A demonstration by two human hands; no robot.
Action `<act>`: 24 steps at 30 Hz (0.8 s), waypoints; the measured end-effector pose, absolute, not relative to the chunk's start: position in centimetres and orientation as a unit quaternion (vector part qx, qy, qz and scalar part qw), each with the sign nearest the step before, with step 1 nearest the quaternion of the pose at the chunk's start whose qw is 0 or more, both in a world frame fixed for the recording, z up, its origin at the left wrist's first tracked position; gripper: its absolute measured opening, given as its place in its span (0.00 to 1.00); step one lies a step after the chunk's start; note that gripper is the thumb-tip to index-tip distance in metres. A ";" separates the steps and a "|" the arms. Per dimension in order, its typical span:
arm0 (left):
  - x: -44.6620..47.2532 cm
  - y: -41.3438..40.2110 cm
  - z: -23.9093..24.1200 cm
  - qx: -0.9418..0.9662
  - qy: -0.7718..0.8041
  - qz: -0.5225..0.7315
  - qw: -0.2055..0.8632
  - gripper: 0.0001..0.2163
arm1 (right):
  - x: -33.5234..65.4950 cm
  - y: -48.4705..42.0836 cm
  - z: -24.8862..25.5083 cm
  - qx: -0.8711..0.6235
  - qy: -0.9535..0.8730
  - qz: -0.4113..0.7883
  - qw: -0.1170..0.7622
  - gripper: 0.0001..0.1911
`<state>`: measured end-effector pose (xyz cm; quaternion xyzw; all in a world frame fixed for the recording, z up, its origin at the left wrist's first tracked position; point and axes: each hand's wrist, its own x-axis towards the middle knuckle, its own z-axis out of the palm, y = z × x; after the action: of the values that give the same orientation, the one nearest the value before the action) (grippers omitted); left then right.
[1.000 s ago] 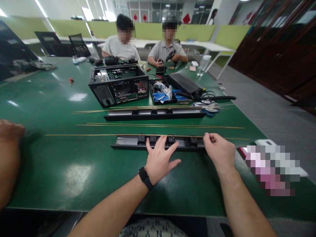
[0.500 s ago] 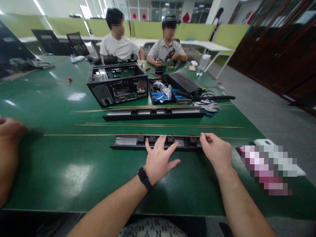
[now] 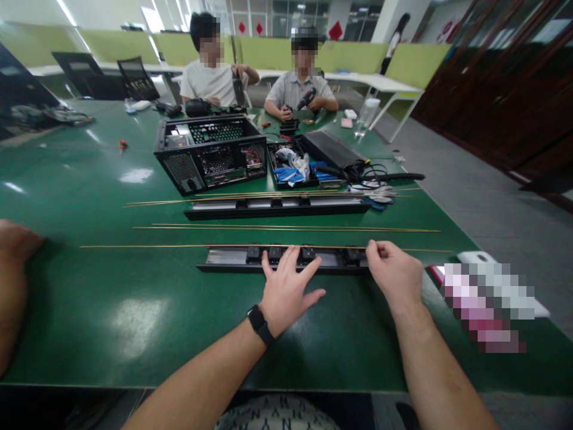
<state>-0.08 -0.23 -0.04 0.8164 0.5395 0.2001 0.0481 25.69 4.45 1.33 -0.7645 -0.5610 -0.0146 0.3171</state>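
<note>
Your right hand (image 3: 396, 272) pinches the thin gold rod (image 3: 143, 246) | most runs left of your fingertips | your left hand (image 3: 285, 292), splayed, touches the black rail (image 3: 226, 257)

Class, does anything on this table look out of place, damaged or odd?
The computer case stands open behind the far rail, its insides exposed, and a crumpled glove lies outside the tray, looking untidy. No spill is visible.

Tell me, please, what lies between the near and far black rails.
In the head view, thin golden rods lie between the near rail and the far rail.
</note>
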 end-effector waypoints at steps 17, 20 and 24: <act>0.0 -0.2 0.0 0.813 0.545 0.200 0.048 0.29 | 24.5 4.2 1.1 -0.727 -0.595 0.015 0.342 0.20; 0.0 -0.2 0.0 0.814 0.544 0.199 0.049 0.29 | 24.6 4.2 1.0 -0.723 -0.594 0.019 0.353 0.19; 0.0 -0.2 0.0 0.814 0.543 0.200 0.045 0.29 | 24.5 4.2 0.8 -0.714 -0.599 0.024 0.360 0.19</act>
<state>0.03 -0.22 -0.05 0.8141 0.5435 0.1997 0.0450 24.54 4.21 0.83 -0.7144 -0.5994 0.0240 0.3602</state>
